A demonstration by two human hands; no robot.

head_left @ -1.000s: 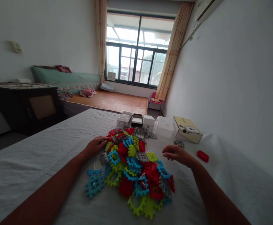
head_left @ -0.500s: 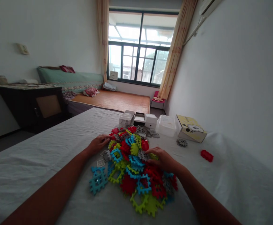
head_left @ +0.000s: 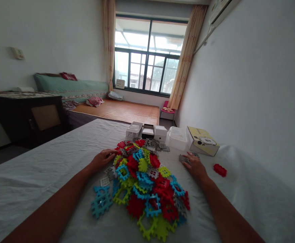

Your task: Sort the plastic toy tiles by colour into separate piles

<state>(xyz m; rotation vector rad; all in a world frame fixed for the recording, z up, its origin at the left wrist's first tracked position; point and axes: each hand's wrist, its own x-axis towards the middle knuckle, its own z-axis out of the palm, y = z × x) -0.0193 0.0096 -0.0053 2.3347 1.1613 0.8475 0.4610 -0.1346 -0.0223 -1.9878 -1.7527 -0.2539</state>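
A heap of toothed plastic building tiles [head_left: 137, 182] in red, blue, lime green and grey lies in front of me on the white sheet. At the heap's upper left edge, my left hand [head_left: 103, 160] rests with its fingers stretched out, the tips touching red and grey tiles. To the right of the heap, my right hand [head_left: 195, 166] has its fingers on a grey toothed tile [head_left: 183, 158] close to the sheet. Another grey tile shows partly behind those fingers. A red tile [head_left: 220, 170] lies apart, farther right.
Behind the heap stand a shallow white box [head_left: 134, 130], a black-edged box [head_left: 148, 131], a small white box [head_left: 160, 133], a clear plastic tub [head_left: 177, 138] and a yellow carton [head_left: 203, 141]. A blue tile [head_left: 101, 202] lies at the heap's lower left.
My right hand has moved right, from the heap to the separate grey tile, carrying a grey tile off the heap. My left hand stays at the heap's left edge. The view has shifted slightly.
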